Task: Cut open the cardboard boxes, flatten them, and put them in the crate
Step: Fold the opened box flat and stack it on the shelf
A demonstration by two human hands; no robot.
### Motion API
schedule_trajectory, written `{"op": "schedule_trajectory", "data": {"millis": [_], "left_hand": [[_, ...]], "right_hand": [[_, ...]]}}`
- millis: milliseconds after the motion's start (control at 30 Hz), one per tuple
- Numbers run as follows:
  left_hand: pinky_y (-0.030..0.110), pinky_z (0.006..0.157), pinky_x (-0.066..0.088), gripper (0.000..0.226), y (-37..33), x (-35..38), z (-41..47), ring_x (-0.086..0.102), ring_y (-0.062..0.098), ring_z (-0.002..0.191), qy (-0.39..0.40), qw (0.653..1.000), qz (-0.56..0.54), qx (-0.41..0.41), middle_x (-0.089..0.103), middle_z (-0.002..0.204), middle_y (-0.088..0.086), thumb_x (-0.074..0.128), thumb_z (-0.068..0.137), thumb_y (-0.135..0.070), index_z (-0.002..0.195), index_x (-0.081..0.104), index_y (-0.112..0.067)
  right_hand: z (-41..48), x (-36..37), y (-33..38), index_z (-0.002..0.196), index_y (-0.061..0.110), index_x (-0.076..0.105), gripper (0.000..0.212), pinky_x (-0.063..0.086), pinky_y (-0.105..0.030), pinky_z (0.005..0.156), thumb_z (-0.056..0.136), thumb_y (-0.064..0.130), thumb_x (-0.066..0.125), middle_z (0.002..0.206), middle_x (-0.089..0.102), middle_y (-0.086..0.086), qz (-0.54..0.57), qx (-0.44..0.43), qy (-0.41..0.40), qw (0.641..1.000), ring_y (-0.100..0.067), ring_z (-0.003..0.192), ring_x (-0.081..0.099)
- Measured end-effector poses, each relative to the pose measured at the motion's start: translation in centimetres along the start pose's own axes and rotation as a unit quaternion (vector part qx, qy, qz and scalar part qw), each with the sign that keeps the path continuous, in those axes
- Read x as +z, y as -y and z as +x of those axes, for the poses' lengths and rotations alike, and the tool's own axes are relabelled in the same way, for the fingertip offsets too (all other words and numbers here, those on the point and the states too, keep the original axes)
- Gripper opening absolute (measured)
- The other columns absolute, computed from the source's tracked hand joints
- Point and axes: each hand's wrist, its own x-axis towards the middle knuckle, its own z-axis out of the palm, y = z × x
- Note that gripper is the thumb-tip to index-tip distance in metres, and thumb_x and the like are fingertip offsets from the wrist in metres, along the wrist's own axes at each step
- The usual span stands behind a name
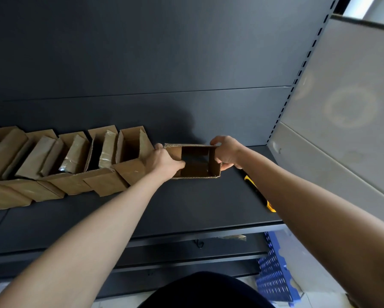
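Observation:
A small open cardboard box [214, 165] stands on the dark shelf [186, 203], both ends open so the shelf shows through it. My left hand [162, 162] grips its left wall, thumb inside. My right hand [226, 152] grips its right wall, fingers curled over the top edge. A yellow and black box cutter [252, 184] lies on the shelf under my right forearm, partly hidden. A blue perforated crate [273, 270] sits on the floor below the shelf at the lower right.
A row of several opened cardboard boxes [75, 161] leans along the shelf to the left, some with tape on the flaps. The shelf's dark back panel [164, 63] rises behind. A grey side panel [342, 107] stands at the right.

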Motion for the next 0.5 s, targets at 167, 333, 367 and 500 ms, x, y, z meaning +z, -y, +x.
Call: {"op": "schedule_trajectory", "data": {"millis": [167,333,367,500], "left_hand": [[0.028,0.077,0.047,0.044,0.2,0.2,-0.2,0.052,0.018,0.097,0.030,0.988,-0.152,0.007,0.053,0.115,0.004,0.051,0.096,-0.027,0.135,0.042,-0.009],[0.037,0.080,0.055,0.029,-0.1,0.8,0.8,0.058,0.026,0.106,0.038,0.909,-0.407,-0.086,0.060,0.119,0.009,0.040,0.099,-0.010,0.125,0.053,-0.012],[0.037,0.080,0.054,0.030,-0.1,0.8,0.8,0.057,0.025,0.106,0.042,0.898,-0.428,-0.092,0.059,0.118,0.008,0.038,0.099,-0.007,0.125,0.052,-0.012],[0.037,0.084,0.050,0.032,0.4,0.8,0.7,0.056,0.024,0.107,0.052,0.878,-0.468,-0.088,0.058,0.118,0.006,0.038,0.099,-0.005,0.126,0.052,-0.014]], "right_hand": [[0.4,-1.1,-1.7,0.131,0.021,0.054,0.068,0.061,-0.037,0.065,0.082,-0.021,0.034,0.119,0.057,-0.017,0.015,0.007,0.022,1.000,-0.034,0.096,0.064],[0.4,-2.4,-3.2,0.132,0.026,0.054,0.066,0.046,-0.052,0.096,0.082,-0.016,0.050,0.137,0.046,-0.008,0.016,0.024,0.129,0.991,-0.032,0.126,0.044],[0.3,-2.7,-3.4,0.132,0.025,0.055,0.056,0.041,-0.054,0.099,0.085,-0.007,0.055,0.138,0.045,-0.007,0.042,0.037,0.169,0.984,-0.031,0.128,0.040],[1.2,-3.1,-4.8,0.113,0.017,0.062,0.032,0.041,-0.045,0.091,0.085,0.033,0.065,0.118,0.052,-0.005,0.216,0.071,0.126,0.966,-0.027,0.101,0.051]]}}
